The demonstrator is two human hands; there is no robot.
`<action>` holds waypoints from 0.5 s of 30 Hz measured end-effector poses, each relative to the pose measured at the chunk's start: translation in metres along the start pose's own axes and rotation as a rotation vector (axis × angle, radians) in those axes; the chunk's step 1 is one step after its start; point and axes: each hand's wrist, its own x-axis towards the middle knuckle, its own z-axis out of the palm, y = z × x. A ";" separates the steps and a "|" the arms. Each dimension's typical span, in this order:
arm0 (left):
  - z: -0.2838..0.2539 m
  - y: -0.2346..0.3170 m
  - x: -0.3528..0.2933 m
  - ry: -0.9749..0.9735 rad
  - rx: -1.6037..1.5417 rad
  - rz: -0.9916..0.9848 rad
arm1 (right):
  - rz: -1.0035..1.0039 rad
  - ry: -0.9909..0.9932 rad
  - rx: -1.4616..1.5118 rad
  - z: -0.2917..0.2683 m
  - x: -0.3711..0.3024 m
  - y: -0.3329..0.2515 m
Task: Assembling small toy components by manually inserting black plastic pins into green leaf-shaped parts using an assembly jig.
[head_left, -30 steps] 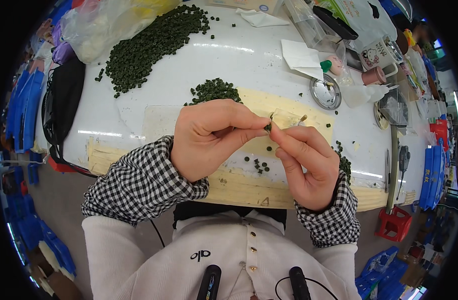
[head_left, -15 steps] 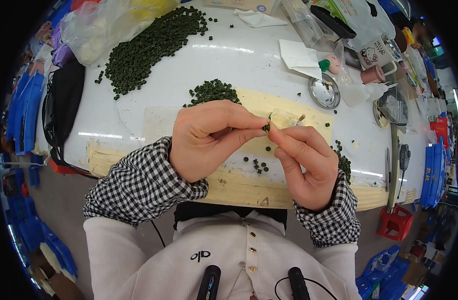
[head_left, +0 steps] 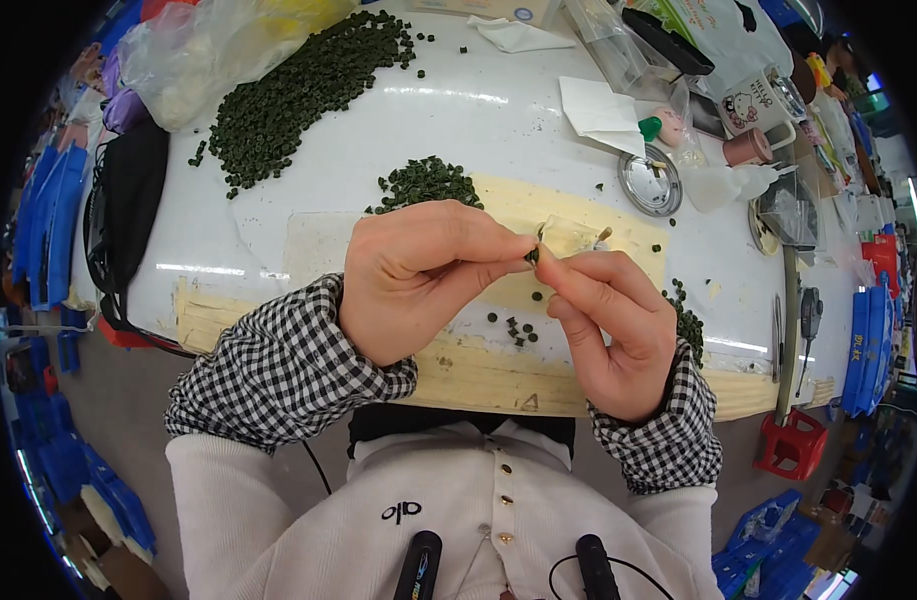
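A small dark green piece point(head_left: 532, 256) is pinched between the fingertips of both hands above the table; its shape is mostly covered. My left hand point(head_left: 413, 280) grips it with thumb and index finger from the left. My right hand point(head_left: 623, 320) meets it from the right, its fingers closed against the same piece. Behind my left hand lies a small heap of dark green pieces point(head_left: 428, 184), partly covered by the knuckles. Several loose green pieces point(head_left: 512, 328) are scattered on the table below the hands.
A large heap of green pieces point(head_left: 298, 105) spreads at the back left, next to clear plastic bags point(head_left: 198, 65). Toward the right sit a round metal dish point(head_left: 633, 185), white tissue point(head_left: 596, 112), a mug point(head_left: 753, 108) and a screwdriver-like tool point(head_left: 809, 318). More green pieces point(head_left: 690, 328) lie beside my right wrist.
Almost nothing differs. Both hands hold the same pinch, with only a very slight shift of the fingertips.
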 end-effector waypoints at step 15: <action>0.004 0.004 0.002 0.023 -0.052 -0.089 | -0.012 0.035 -0.017 -0.003 0.003 -0.002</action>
